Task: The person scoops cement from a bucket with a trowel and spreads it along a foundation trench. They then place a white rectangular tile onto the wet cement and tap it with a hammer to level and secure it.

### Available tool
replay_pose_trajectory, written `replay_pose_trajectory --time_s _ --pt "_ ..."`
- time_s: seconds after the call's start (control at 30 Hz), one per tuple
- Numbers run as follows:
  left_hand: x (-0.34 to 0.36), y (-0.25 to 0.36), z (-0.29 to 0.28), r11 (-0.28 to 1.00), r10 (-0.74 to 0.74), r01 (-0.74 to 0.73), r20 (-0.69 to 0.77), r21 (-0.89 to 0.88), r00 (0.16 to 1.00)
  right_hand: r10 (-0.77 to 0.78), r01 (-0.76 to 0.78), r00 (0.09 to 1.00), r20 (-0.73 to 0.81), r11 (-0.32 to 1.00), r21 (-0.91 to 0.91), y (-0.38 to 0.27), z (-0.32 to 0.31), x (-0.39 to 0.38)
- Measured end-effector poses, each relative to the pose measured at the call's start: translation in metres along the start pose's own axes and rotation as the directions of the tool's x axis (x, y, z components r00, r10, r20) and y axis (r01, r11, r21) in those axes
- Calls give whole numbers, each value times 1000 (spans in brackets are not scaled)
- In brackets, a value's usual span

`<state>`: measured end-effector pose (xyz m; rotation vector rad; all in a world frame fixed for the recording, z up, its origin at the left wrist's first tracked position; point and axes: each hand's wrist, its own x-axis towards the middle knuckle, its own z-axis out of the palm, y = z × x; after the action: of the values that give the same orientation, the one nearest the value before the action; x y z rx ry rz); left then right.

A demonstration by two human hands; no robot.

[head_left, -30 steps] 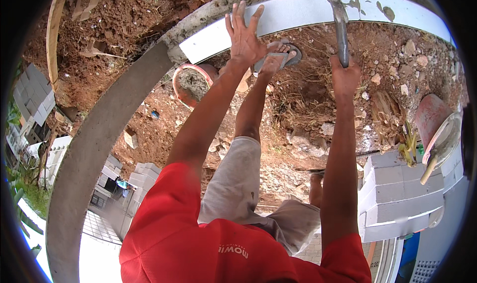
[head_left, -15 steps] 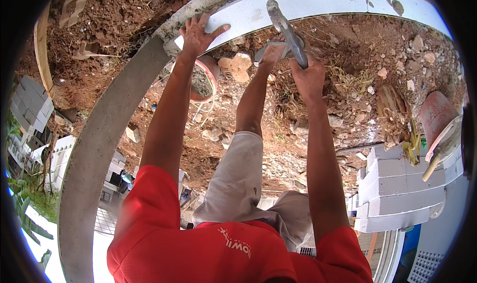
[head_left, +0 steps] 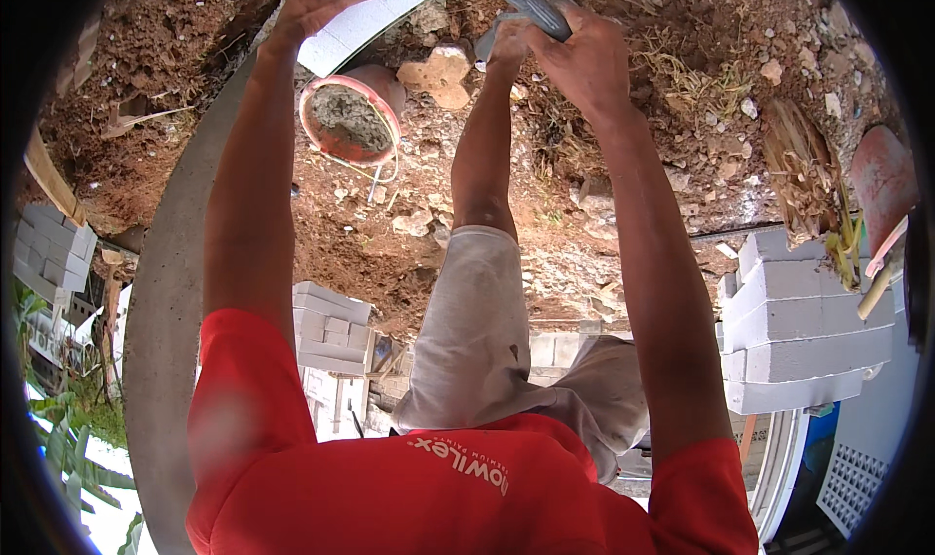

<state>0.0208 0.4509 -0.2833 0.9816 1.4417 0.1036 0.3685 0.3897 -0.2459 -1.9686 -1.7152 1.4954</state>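
Note:
My left hand point(head_left: 317, 12) lies at the left end of a white block row point(head_left: 375, 19) near the top edge. Its thumb stretches out over the block's face, and the fingers are spread, holding nothing. My right hand point(head_left: 592, 66) is wrapped round the dark ribbed grip of a hammer point(head_left: 521, 0). The hammer slants up and left over the block row, and its head is cut off by the top edge. Below the hammer is my sandalled foot point(head_left: 508, 41), on the dirt beside the blocks.
A reddish bucket point(head_left: 394, 97) of wet grey mortar stands below the block row. A grey concrete beam point(head_left: 180, 263) curves down the left. Stacked light blocks point(head_left: 808, 331) stand at right, near a dry stump point(head_left: 794, 166). Stones and rubble litter the red soil.
The view has shifted, so the hands and block row sit higher in the picture and the bucket shows more fully. The hammer's head has gone out of view. Both hands keep their hold.

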Motion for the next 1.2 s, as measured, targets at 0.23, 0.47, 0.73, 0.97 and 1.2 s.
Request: replay_pose_trajectory --time_s 0.23,0.47,0.73,0.97,1.2 --pt "19 -43 -11 987 56 -39 106 -155 993 56 -48 994 88 994 -95 23 33 -5" --pt "37 -90 -38 903 -135 106 41 416 990 132 -123 988 78 986 -116 23 46 -7" --pt "13 -16 1 912 -98 109 -49 395 994 285 -265 940 187 956 -126 27 40 -5" --pt "7 -4 4 958 -92 98 -37 268 995 219 -215 970 106 975 -55 21 38 -11" --pt "18 2 0 907 -223 220 -34 360 974 257 -249 960 109 965 -88 25 36 -10"
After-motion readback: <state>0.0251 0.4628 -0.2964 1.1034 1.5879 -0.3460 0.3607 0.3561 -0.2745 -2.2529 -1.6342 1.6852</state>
